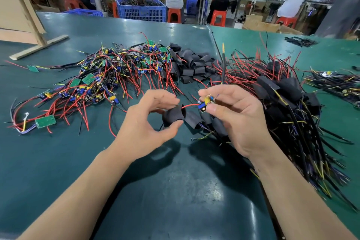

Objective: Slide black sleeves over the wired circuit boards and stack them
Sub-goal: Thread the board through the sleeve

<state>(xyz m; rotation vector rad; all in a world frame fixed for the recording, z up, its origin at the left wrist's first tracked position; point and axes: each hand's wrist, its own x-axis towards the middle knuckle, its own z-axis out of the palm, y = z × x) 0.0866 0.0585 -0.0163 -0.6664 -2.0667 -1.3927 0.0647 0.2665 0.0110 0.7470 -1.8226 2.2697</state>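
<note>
The left hand (144,122) pinches a black sleeve (174,116) between thumb and fingers above the green table (58,152), its mouth open to the right. The right hand (236,121) pinches a board (206,103) just beside it, whose red wire (191,105) enters the sleeve. No writing is legible.

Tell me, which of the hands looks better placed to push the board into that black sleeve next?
Probably the right hand: it pinches the circuit board, whose red wire already enters the black sleeve. The left hand only holds that sleeve open.
</note>
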